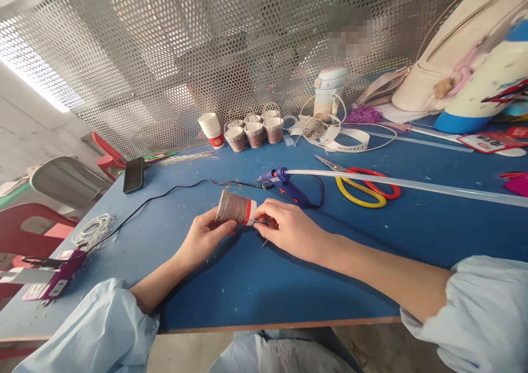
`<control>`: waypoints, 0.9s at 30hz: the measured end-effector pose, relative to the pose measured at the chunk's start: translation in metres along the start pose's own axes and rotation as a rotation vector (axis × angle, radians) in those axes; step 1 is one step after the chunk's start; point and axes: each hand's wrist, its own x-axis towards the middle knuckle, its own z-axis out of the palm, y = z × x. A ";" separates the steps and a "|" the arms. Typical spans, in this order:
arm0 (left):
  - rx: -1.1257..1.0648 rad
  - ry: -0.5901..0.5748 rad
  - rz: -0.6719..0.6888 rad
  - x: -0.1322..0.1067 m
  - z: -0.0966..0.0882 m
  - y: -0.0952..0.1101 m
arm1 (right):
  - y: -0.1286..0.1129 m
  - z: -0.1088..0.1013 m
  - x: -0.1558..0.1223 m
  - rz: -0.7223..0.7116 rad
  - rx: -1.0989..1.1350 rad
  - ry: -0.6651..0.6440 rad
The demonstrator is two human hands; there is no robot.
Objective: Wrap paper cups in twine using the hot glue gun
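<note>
A paper cup (234,207) wound with grey-brown cord lies sideways in my left hand (202,234), whose fingers and thumb close round it. A red and white band on its right end is bare of cord. At that end, my right hand (289,227) pinches the cord, and a short tail of cord (264,243) shows below the fingers. The fingertips partly hide where the cord meets the cup. Just beyond my right hand, a blue glue gun (289,186) rests on the table with a long glue stick (391,183) in its back.
Red-and-yellow scissors (363,188) lie right of the glue gun. Behind stand several cord-wrapped cups (253,135), a stack of paper cups (211,130), ribbon (346,140) and a bottle (330,92). A black cable (165,191) runs left to a purple power strip (61,276). A phone (133,175) lies back left.
</note>
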 end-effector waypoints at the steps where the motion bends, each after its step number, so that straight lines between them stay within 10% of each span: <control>1: -0.031 0.034 0.005 0.001 0.000 0.000 | -0.001 0.000 0.000 0.009 -0.005 -0.012; 15: -0.647 0.175 -0.185 0.015 -0.004 -0.007 | 0.010 -0.022 -0.001 -0.190 -0.403 -0.260; 27: -0.733 0.200 -0.279 0.025 -0.013 -0.010 | 0.026 -0.096 0.008 0.461 -0.597 -0.242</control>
